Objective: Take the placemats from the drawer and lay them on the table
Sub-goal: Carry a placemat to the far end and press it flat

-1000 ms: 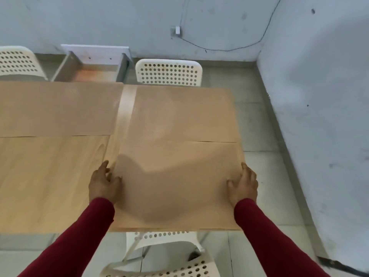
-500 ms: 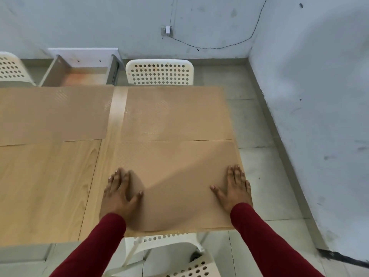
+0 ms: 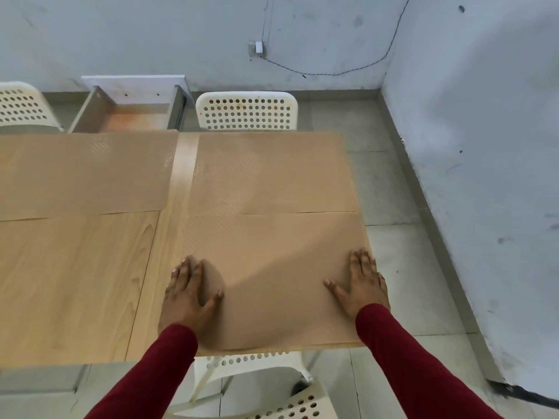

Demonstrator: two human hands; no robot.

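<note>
Three tan, dimpled placemats lie flat on the light wooden table (image 3: 75, 282). The near right placemat (image 3: 272, 267) is under both my hands. My left hand (image 3: 187, 294) rests flat with fingers spread on its left edge. My right hand (image 3: 363, 282) rests flat on its right edge, by the table's right side. A second placemat (image 3: 272, 173) lies just beyond it, edge to edge. The third placemat (image 3: 84, 173) covers the far left. The open drawer (image 3: 130, 113), white-fronted with a wooden bottom, stands behind the table and looks empty.
A white perforated chair (image 3: 246, 111) stands at the table's far side, another (image 3: 21, 107) at far left. A third chair (image 3: 257, 385) is below the near edge between my arms. A grey wall (image 3: 484, 146) runs close along the right.
My hands went from gripping the near placemat's side edges to lying flat on it with fingers spread. Since half a second ago they have barely moved.
</note>
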